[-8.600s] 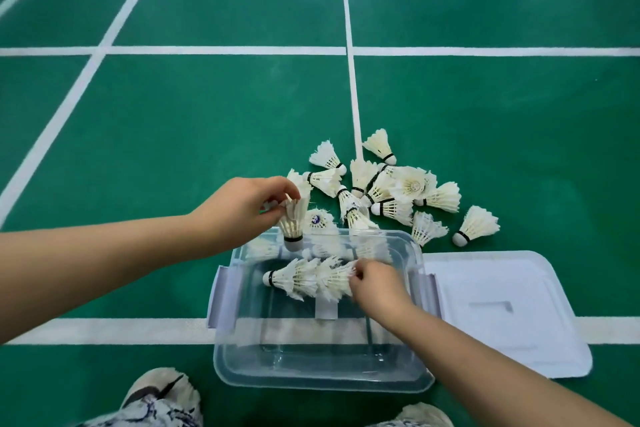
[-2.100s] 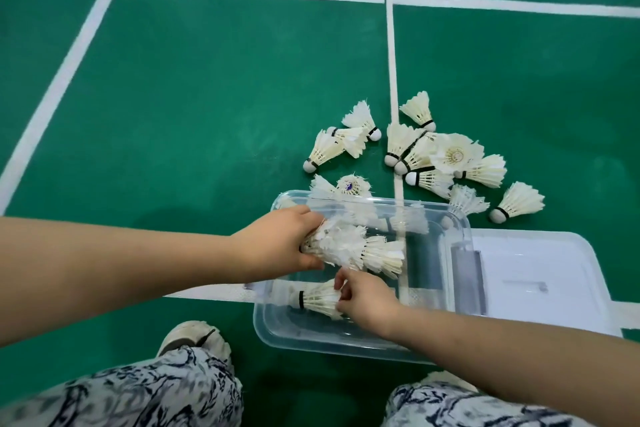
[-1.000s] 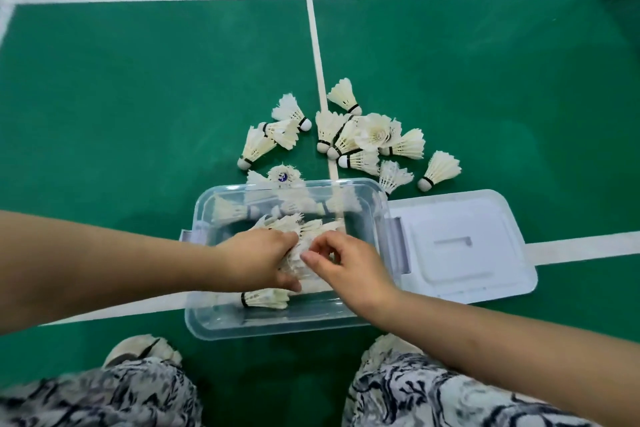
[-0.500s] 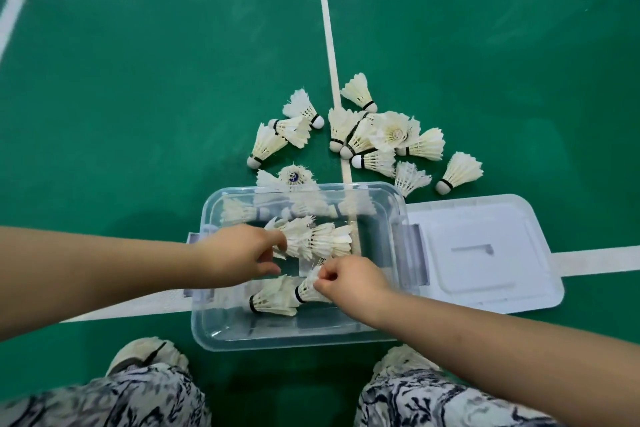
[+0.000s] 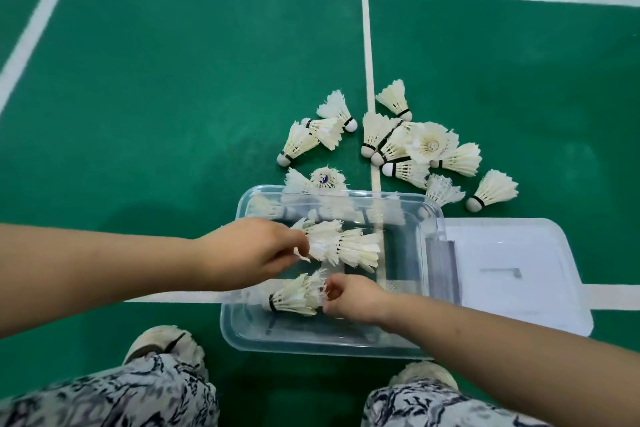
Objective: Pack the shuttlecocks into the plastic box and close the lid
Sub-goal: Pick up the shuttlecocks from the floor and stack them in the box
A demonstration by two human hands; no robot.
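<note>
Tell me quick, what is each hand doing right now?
Left hand: fingers pinch the upper shuttlecock stack in the box.
Right hand: fingers pinch the lower shuttlecock stack.

Bright, even overhead light; a soft shadow lies on the green court floor (image 5: 173, 97) beside the clear plastic box (image 5: 311, 345); patterned trousers (image 5: 121, 399) blur.

— What colour is the floor (image 5: 173, 97)?
— Deep green, crossed by white lines (image 5: 366, 45).
— The shuttlecocks (image 5: 460, 159)?
— Cream-white feathers, black bands, white corks. The mid-frame shuttlecock (image 5: 327, 178) carries a blue mark.
— Box (image 5: 311, 345) and lid (image 5: 502, 246)?
— The box is clear, the lid at right milky white. The trousers (image 5: 104, 399) along the bottom edge are pale with dark marbled streaks.
</note>
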